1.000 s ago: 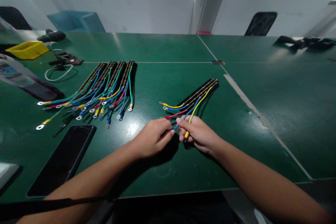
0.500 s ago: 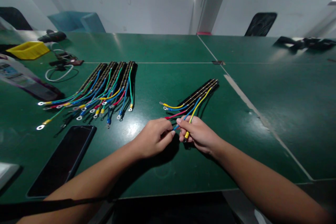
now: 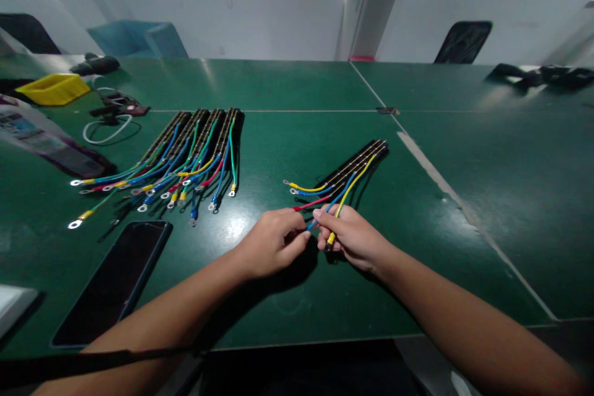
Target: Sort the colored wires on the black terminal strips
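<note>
Pinching blue wire point(image 3: 344, 188), left hand point(image 3: 275, 241), wire's end hidden

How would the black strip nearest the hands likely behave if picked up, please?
The black strip would probably feel stiff, being straight and blocky. Its wires look bendable, given their curves, and may sway. Its long, angular shape makes rolling unlikely.

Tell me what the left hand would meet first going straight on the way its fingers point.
Probably the right hand: it lies just ahead of the left hand, across a short stretch of blue wire, though the exact gap in depth is hard to judge.
</note>
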